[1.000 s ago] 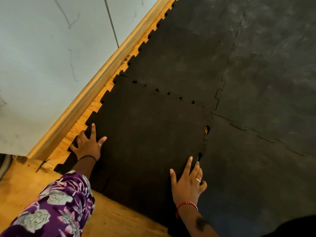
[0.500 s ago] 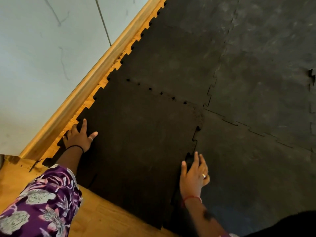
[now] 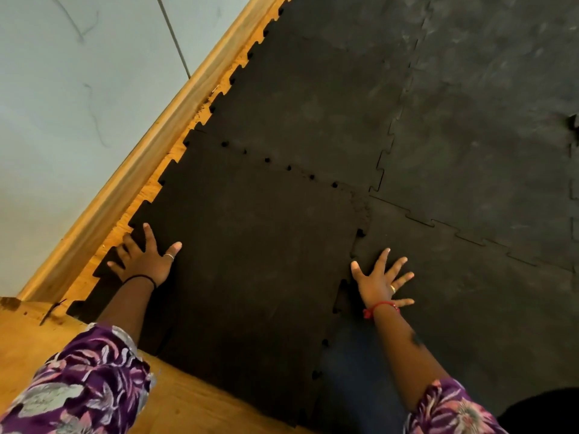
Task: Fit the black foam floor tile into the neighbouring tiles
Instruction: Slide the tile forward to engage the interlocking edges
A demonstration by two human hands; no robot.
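The black foam tile (image 3: 250,255) lies flat on the floor between my two hands, its toothed edges meeting the neighbouring tile beyond it (image 3: 300,101) and the neighbouring tile to its right (image 3: 470,308). Small dark gaps show along the far seam and along the right seam. My left hand (image 3: 144,261) rests flat with fingers spread on the tile's left toothed edge near the skirting. My right hand (image 3: 380,281) is spread flat, palm down, on the right seam, mostly on the right-hand tile. Neither hand grips anything.
A wooden skirting board (image 3: 150,145) and a pale wall (image 3: 72,98) run along the left. Bare wooden floor (image 3: 175,402) shows at the near edge. More joined black tiles (image 3: 485,120) cover the floor to the right. A lifted tile corner (image 3: 573,123) sits at the far right.
My right hand has opened from a bunched pose on the seam into a flat spread, shifted slightly right. The gaps in the right seam have narrowed. My left hand stays on the left edge.
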